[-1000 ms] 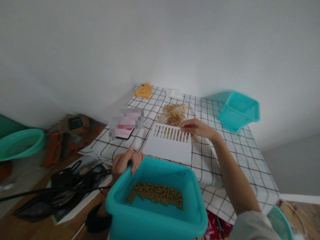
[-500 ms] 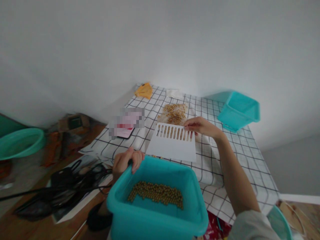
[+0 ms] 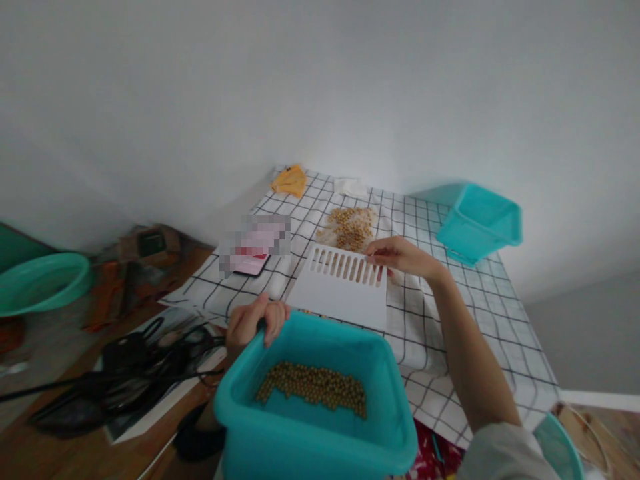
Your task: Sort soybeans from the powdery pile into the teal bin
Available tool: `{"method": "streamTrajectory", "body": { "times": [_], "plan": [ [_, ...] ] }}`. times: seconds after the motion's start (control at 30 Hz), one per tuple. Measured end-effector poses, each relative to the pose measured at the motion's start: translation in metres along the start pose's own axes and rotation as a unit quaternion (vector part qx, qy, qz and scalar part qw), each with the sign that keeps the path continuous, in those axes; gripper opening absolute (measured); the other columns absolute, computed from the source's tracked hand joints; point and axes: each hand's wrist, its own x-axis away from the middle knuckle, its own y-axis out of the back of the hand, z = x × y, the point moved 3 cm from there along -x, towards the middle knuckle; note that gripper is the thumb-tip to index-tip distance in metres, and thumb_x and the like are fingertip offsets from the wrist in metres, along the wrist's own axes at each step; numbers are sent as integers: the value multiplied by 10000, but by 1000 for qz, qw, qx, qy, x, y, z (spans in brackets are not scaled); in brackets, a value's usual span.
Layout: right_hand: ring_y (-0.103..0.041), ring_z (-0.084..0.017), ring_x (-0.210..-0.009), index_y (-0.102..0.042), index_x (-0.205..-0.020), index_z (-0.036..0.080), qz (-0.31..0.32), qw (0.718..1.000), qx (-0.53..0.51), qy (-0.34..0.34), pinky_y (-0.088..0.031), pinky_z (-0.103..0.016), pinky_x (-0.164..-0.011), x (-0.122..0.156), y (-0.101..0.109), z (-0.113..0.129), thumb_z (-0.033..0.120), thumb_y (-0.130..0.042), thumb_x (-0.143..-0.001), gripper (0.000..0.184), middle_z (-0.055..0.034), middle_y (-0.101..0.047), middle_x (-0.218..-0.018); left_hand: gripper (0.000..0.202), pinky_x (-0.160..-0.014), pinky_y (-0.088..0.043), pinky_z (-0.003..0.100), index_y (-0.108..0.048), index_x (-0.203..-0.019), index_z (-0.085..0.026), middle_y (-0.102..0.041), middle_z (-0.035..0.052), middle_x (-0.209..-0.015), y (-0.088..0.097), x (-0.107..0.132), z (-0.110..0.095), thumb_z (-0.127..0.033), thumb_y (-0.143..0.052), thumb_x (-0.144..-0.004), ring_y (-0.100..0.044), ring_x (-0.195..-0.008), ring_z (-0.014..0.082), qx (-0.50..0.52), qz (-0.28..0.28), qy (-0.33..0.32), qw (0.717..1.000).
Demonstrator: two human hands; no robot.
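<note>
My left hand (image 3: 257,320) is closed over the far left rim of a teal plastic bin (image 3: 313,440). Many round, yellow-brown, bean-like grains (image 3: 315,387) lie on the bin's bottom. Beyond it, my right hand (image 3: 397,257) pinches the far right corner of a thin white slotted board (image 3: 340,297). The board lies tilted toward the bin, its near edge just behind the far rim; a few grains show beside that edge. Past the board, a pile of similar grains (image 3: 350,227) rests on a clear sheet.
A checked cloth (image 3: 425,307) covers the table. A second teal bin (image 3: 475,230) stands at the right, a phone (image 3: 255,263) lies left, and an orange cloth (image 3: 290,181) lies at the back. On the floor at left are a green basin (image 3: 45,283) and black cables (image 3: 145,377).
The slotted board has slid slightly toward me and to the left, along with my right hand. My left hand and the near bin have stayed in place.
</note>
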Motion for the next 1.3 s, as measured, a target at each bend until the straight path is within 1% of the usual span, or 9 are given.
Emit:
{"method": "streamTrajectory", "body": {
  "times": [0.23,0.33,0.57,0.67,0.77,0.9,1.0,1.07,1.3],
  "plan": [
    [-581,-102,-559,-645,-846,173,3,1000,27,-9,-461,-195,-451,-5,-5,-7,362,-605,-873,195,2,-645,-697,666,-643,-384,358,-466,-361,-217,-420,-4,-326,2,-2,0,-395,-410,-1001,-402,-399,133,-1,45,6,999],
    [-532,-85,-506,-627,-810,175,-6,999,50,-8,-439,-198,-446,-6,-3,-10,363,-599,-875,202,14,-623,-666,669,-637,-377,359,-463,-359,-221,-401,-10,-321,4,-3,0,-389,-401,-1004,-389,-393,137,5,37,2,999],
    [-531,-93,-512,-635,-802,161,-95,993,72,20,-429,-218,-482,1,16,-10,366,-597,-879,223,11,-601,-636,664,-636,-368,360,-472,-358,-222,-392,-12,-323,2,-2,2,-358,-399,-1004,-375,-394,139,17,30,5,999],
    [-547,-97,-542,-646,-837,154,-125,991,38,40,-417,-213,-484,5,21,-7,380,-610,-881,233,-2,-619,-663,664,-641,-368,364,-480,-363,-223,-400,-11,-328,2,-2,1,-350,-390,-1008,-379,-398,143,16,31,4,999],
    [-566,-102,-571,-648,-857,152,-106,993,-2,50,-410,-206,-482,4,17,-5,391,-624,-878,241,-9,-628,-673,670,-652,-371,366,-489,-363,-223,-409,-7,-330,6,-3,2,-361,-385,-1011,-394,-403,146,13,43,2,999],
    [-549,-88,-547,-654,-852,160,-39,998,5,41,-420,-199,-474,-6,1,-11,396,-606,-895,245,-2,-633,-682,670,-660,-379,370,-510,-373,-220,-441,2,-339,8,-4,4,-396,-393,-1008,-421,-414,152,-1,87,13,996],
    [-495,-70,-510,-669,-832,169,-6,999,24,40,-410,-187,-454,-13,-8,-18,398,-603,-898,248,21,-602,-661,675,-657,-372,365,-490,-365,-222,-415,-7,-330,7,-4,4,-377,-378,-1012,-395,-401,142,10,61,9,998],
    [-486,-69,-516,-682,-836,170,4,999,24,42,-411,-185,-455,-15,-9,-19,394,-603,-899,246,25,-594,-661,672,-654,-367,363,-483,-366,-223,-402,-12,-327,8,-3,4,-364,-372,-1014,-383,-397,138,17,45,6,999],
    [-535,-85,-545,-707,-885,160,13,999,-25,40,-406,-189,-464,-8,-3,-9,404,-630,-877,256,3,-647,-679,660,-688,-392,381,-523,-413,-217,-473,6,-363,17,-4,8,-389,-347,-1025,-444,-432,153,0,118,15,993]
  ]
}}
